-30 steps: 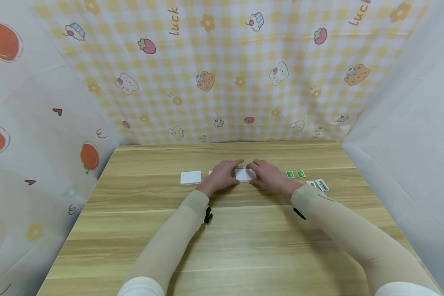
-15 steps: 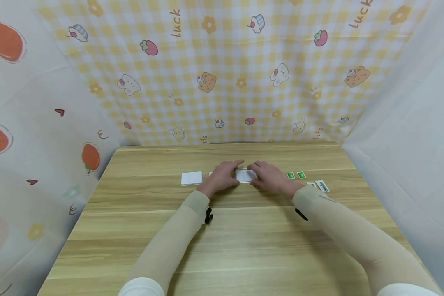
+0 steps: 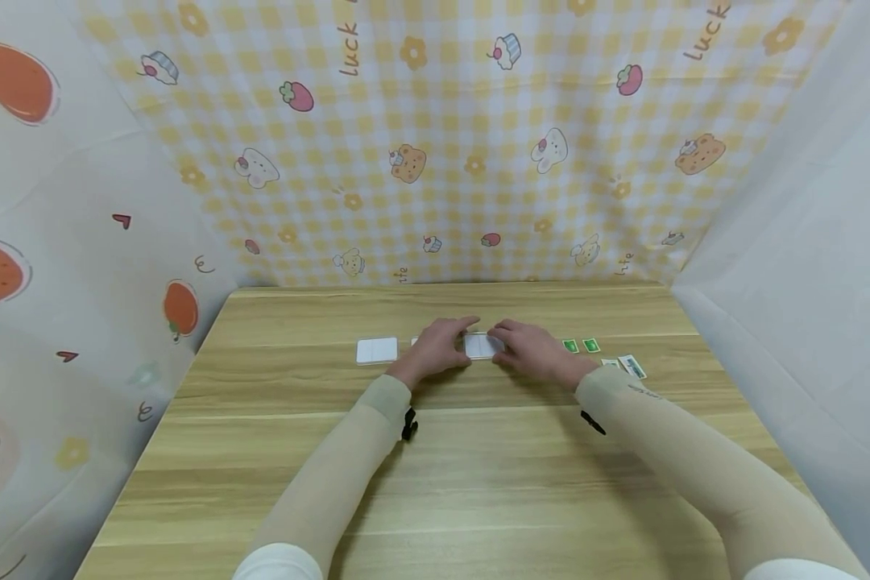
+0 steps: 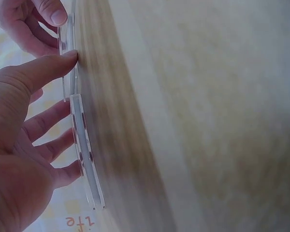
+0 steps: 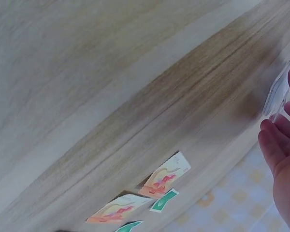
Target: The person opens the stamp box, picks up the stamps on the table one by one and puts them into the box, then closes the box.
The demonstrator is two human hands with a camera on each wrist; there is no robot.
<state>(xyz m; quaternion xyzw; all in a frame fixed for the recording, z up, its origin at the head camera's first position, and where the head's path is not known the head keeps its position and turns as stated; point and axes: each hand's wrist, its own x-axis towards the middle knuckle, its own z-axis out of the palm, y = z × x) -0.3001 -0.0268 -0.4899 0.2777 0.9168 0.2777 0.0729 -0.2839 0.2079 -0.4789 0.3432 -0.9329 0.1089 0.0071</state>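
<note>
My right hand [image 3: 535,350] pinches the clear plastic case [image 3: 481,346]; my left hand [image 3: 435,346] touches it, can't tell if gripping. Probably light, stiff, slick; I'd hold thumb-side and fingertip-side edges.

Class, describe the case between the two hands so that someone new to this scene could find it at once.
On the wooden table, toward the yellow-checked cloth, find the left hand and right hand. Between them lies a flat white case with clear edges. That position sets it apart: the similar case at far left lies clear of both.
</note>
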